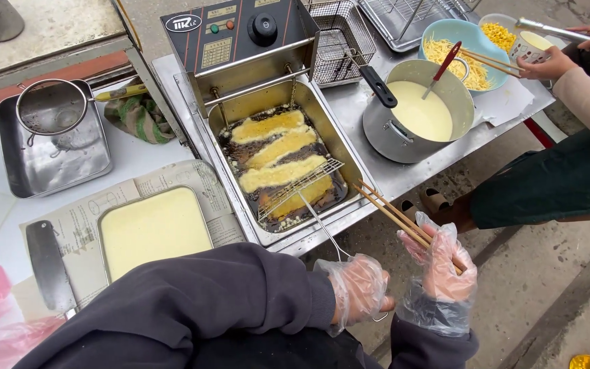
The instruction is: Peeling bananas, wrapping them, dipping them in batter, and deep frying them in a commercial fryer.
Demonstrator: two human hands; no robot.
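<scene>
Both my hands wear clear plastic gloves. My left hand (358, 288) grips the wire handle of a flat mesh skimmer (300, 186), whose head rests over the oil in the fryer vat (336, 134). Several battered golden strips (276, 147) float in the dark oil. My right hand (442, 263) holds long wooden chopsticks (385, 208), their tips at the fryer's front right rim.
A tray of pale yellow batter (154, 229) sits on paper beside a cleaver (48, 264). A pot of batter with a ladle (420, 109), fry basket (339, 37), strainer in a metal pan (52, 107). Another person's hands (548, 66) work at bowls far right.
</scene>
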